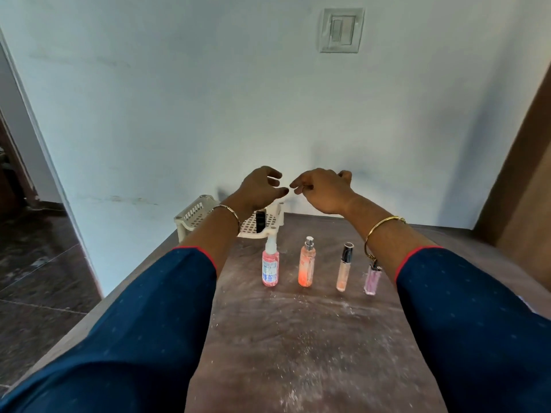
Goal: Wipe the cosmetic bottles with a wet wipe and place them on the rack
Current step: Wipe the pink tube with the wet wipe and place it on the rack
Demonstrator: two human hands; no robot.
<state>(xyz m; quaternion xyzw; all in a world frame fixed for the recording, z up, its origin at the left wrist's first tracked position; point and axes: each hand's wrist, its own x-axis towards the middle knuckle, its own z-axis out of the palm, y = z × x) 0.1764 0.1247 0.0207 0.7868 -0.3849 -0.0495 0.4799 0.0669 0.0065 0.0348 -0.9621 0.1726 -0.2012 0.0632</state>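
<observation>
Four cosmetic bottles stand in a row on the brown table: a pink spray bottle with a white nozzle, an orange perfume bottle, a slim peach tube with a dark cap, and a small lilac bottle. A cream plastic rack sits at the table's far left corner, with a black bottle standing on it. My left hand and my right hand hover raised above the rack, fingertips nearly meeting, fingers loosely curled, holding nothing. No wet wipe is visible.
White powder or dust speckles the tabletop. A pale wall with a switch plate rises behind the table. A wooden panel stands at the right, and dark floor tiles lie to the left.
</observation>
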